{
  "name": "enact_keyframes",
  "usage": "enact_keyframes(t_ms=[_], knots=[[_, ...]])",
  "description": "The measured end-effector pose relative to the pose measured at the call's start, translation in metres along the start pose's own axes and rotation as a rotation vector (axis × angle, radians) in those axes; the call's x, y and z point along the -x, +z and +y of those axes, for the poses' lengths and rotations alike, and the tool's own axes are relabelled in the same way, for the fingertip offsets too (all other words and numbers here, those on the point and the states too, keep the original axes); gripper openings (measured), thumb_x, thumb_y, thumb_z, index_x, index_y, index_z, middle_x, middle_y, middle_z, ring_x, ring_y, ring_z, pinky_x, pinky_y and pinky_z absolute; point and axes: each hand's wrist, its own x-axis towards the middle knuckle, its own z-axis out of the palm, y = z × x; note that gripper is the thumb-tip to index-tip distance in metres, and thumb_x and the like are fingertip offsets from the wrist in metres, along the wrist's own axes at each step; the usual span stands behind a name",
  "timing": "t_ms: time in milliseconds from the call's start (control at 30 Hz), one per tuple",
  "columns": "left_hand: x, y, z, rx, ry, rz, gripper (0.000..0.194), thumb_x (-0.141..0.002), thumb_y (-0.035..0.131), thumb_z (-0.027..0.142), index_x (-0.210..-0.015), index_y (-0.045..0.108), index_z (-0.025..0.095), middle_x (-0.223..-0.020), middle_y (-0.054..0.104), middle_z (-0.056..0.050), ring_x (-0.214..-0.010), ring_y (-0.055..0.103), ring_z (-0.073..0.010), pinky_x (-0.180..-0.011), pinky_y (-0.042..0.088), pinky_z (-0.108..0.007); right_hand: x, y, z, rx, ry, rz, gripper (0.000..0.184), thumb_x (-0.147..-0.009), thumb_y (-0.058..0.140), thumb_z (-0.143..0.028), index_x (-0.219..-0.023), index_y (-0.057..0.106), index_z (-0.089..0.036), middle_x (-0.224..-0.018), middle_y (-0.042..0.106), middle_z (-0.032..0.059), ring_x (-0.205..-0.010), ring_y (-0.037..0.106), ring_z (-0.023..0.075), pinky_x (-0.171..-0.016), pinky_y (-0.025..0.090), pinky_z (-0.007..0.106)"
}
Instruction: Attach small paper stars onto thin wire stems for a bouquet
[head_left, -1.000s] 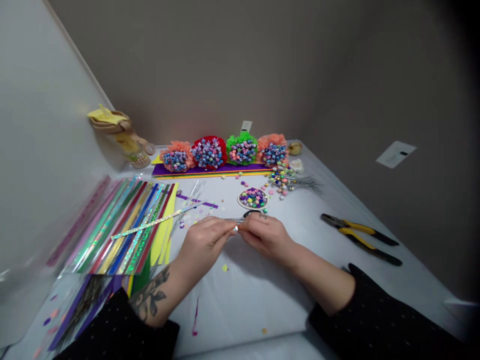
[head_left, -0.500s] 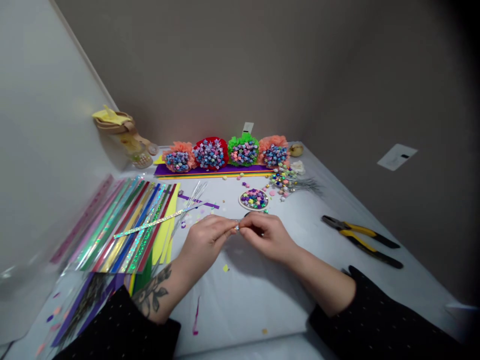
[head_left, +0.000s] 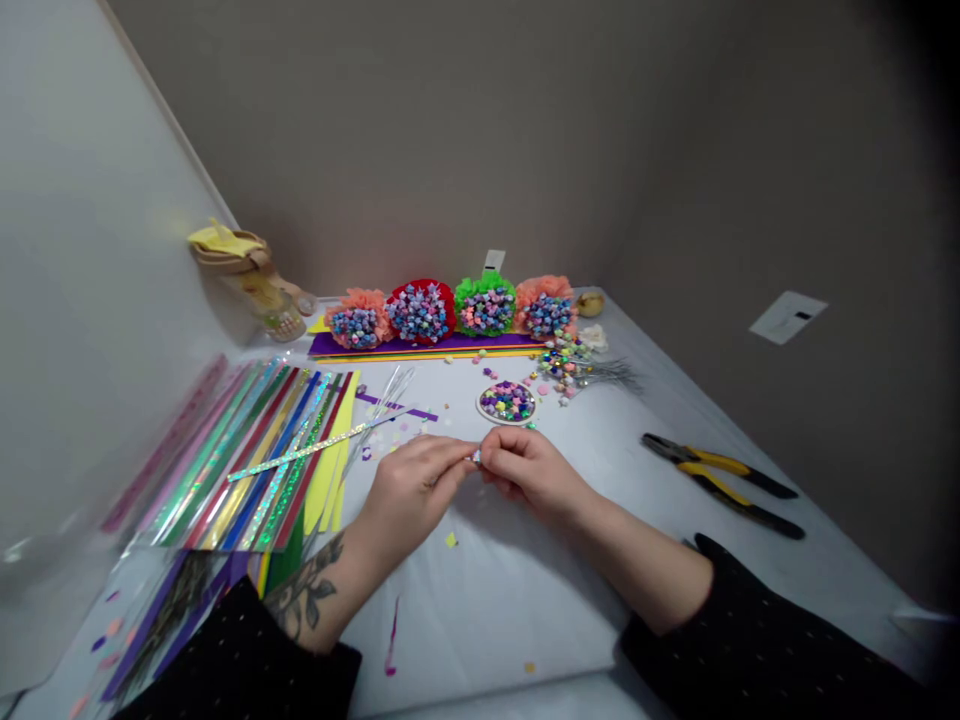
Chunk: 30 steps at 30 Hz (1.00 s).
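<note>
Centrally, a white-covered worktop (head_left: 540, 610) fills the lower field, its far edge meeting a plain grey wall (head_left: 450, 130) and its left side bordered by a pale panel (head_left: 90, 220). A white card (head_left: 789, 318) is fixed to the grey surface at right. Along the far edge, four star-filled bouquets (head_left: 420, 312) stand in a row behind purple, orange and yellow sheets (head_left: 420, 346); a clear cup with a tan strap (head_left: 262, 295) occupies the far left corner. Wire-stemmed stars (head_left: 566, 360) lie toward the far right corner, and yellow-and-black pliers (head_left: 724, 485) rest near the right edge. Shiny coloured strips (head_left: 240, 455) spread over the left side, partly covered by the left forearm and its dark sleeve. A round dish of paper stars (head_left: 507, 402) sits just beyond the right hand (head_left: 532, 470). Midway between the left and right edges, above the worktop, a small shiny piece (head_left: 477, 456) is pinched between the fingertips of the left hand (head_left: 416, 485) and those of the right, which partly hide it; both sets of fingers are drawn together.
</note>
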Motion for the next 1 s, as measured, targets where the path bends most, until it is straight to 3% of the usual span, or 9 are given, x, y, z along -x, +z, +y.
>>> enact_keyframes(t_ms=[167,400,467,600,700,1000], knots=[[0.001,0.002,0.001,0.02,-0.072,-0.006,0.016,-0.082,0.058,0.014,-0.093,0.069,0.017,-0.086,0.073,-0.004,-0.079,0.067,-0.0147,-0.074,0.055,-0.028,0.001,0.002,0.0,-0.05,0.009,-0.027,0.018,-0.071,0.061,-0.031,-0.063,0.054,-0.016,-0.053,0.052,-0.0052,-0.038,0.034,0.0031,-0.035,0.023,0.017],[0.003,0.001,-0.003,0.056,-0.032,-0.039,0.02,-0.084,0.054,0.014,-0.099,0.068,0.018,-0.091,0.072,-0.005,-0.085,0.066,-0.0153,-0.078,0.054,-0.029,0.003,0.002,-0.002,0.034,-0.014,-0.035,0.021,-0.075,0.058,-0.034,-0.064,0.052,-0.016,-0.054,0.051,-0.0043,-0.039,0.034,0.0042,-0.037,0.024,0.018],[0.002,0.001,-0.004,0.052,-0.057,-0.027,0.019,-0.084,0.055,0.015,-0.096,0.069,0.018,-0.089,0.072,-0.005,-0.083,0.066,-0.0151,-0.076,0.054,-0.028,0.004,0.0,-0.004,0.222,-0.128,-0.015,0.019,-0.078,0.055,-0.032,-0.067,0.054,-0.016,-0.057,0.052,-0.0031,-0.044,0.039,0.0059,-0.041,0.029,0.018],[0.0,0.001,-0.003,0.059,-0.082,-0.017,0.018,-0.084,0.056,0.016,-0.094,0.07,0.018,-0.087,0.072,-0.005,-0.081,0.066,-0.0152,-0.074,0.054,-0.028,0.007,-0.003,-0.006,0.668,-0.502,0.094,0.012,-0.081,0.051,-0.019,-0.072,0.058,-0.017,-0.064,0.058,0.0003,-0.057,0.05,0.0098,-0.055,0.039,0.022],[0.0,0.001,-0.003,0.062,-0.093,-0.031,0.018,-0.085,0.055,0.017,-0.095,0.07,0.019,-0.088,0.072,-0.005,-0.081,0.066,-0.0154,-0.074,0.054,-0.029,0.008,-0.005,-0.005,0.822,-0.698,0.101,0.013,-0.082,0.049,-0.015,-0.076,0.06,-0.017,-0.067,0.06,0.0024,-0.06,0.054,0.0116,-0.058,0.042,0.023],[0.0,0.002,0.0,0.071,-0.12,-0.014,0.017,-0.084,0.056,0.017,-0.093,0.07,0.018,-0.086,0.072,-0.005,-0.079,0.066,-0.0151,-0.073,0.054,-0.027,0.005,-0.008,0.001,0.894,-0.819,0.102,0.013,-0.086,0.047,-0.015,-0.082,0.06,-0.019,-0.067,0.061,0.003,-0.062,0.056,0.013,-0.06,0.045,0.024]])
